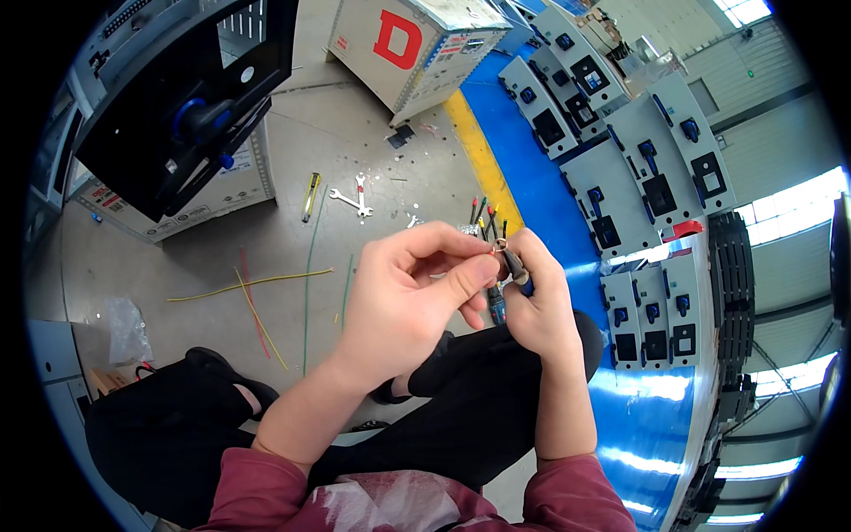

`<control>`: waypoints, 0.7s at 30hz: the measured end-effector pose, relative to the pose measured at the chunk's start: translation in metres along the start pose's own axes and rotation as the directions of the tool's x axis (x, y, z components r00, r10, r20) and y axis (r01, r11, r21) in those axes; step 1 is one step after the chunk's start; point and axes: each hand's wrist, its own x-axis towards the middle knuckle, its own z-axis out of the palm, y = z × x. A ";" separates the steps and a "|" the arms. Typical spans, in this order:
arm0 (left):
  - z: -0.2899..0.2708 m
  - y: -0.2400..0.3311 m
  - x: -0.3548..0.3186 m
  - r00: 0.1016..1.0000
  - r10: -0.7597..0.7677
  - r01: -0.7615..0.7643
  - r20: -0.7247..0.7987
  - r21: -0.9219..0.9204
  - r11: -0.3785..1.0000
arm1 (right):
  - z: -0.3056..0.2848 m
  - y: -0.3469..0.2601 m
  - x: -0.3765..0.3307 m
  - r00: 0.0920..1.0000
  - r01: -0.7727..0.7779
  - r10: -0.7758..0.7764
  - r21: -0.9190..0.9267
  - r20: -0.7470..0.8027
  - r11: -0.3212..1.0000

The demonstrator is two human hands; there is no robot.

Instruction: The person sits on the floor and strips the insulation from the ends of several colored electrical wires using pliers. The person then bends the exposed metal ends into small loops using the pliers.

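Observation:
Up in front of my knees, both hands meet over a small piece of work. My left hand point(390, 297) pinches a thin wire between thumb and fingers; its bent, copper-coloured tip point(502, 244) shows at the fingertips. My right hand point(542, 288) is closed around pliers point(516, 268) with a dark nose and a blue handle. The plier nose is right beside the wire's tip; whether it grips the wire I cannot tell. Just beyond my fingertips, several dark cables with red and yellow ends point(483, 217) stick up, their lower parts hidden by my hands.
Wrenches point(355, 197) and a yellow utility knife point(310, 197) lie on the grey floor. Yellow, red and green wires point(251, 288) are strewn nearer. A dark cabinet door point(191, 106) stands left, a crate point(403, 53) ahead. Grey panels point(651, 168) stand on the blue floor at right.

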 end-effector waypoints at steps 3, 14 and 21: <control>0.003 0.001 -0.002 0.994 0.103 -0.099 -0.029 0.108 0.989 | 0.000 -0.002 -0.002 1.000 -0.023 0.023 0.018 0.018 1.000; 0.005 0.005 -0.006 0.988 0.136 -0.125 -0.072 0.144 0.982 | -0.005 -0.004 -0.004 0.989 0.057 -0.087 -0.241 -0.116 0.969; 0.001 0.007 -0.008 0.990 0.125 -0.102 -0.072 0.257 0.961 | -0.016 -0.005 -0.002 0.990 0.068 -0.114 -0.431 -0.082 0.900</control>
